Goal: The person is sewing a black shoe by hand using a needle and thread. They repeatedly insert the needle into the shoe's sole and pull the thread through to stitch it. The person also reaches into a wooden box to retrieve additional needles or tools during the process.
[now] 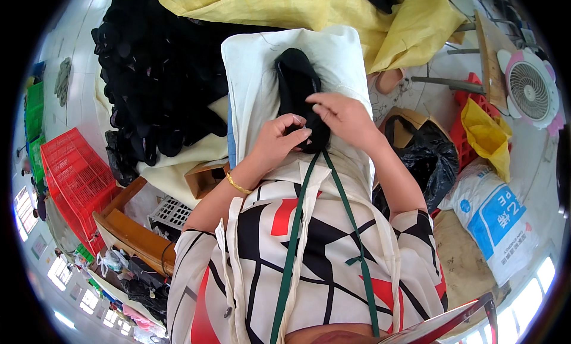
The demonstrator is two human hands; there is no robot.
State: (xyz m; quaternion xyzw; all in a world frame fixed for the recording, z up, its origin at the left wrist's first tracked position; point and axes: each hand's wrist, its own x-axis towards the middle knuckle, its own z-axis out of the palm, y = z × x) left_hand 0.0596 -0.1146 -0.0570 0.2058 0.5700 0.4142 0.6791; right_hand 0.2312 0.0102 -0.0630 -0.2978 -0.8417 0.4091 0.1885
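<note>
A black cloth shoe lies lengthwise on a white cloth pad in front of my body, its dark opening facing up at the far end. My left hand has its fingers curled on the shoe's near-left part, thumb and forefinger close together. Over the right edge of the shoe, my right hand bends inward with thumb and forefinger nearly meeting. Whatever is between those right fingertips is too small to make out. A green cord runs down both sides of my front from the near end of the shoe.
A large heap of black shoes lies at the left, beside yellow sheeting. Red crates and a wooden drawer stand left. To the right are a black plastic bag, a white sack and a fan.
</note>
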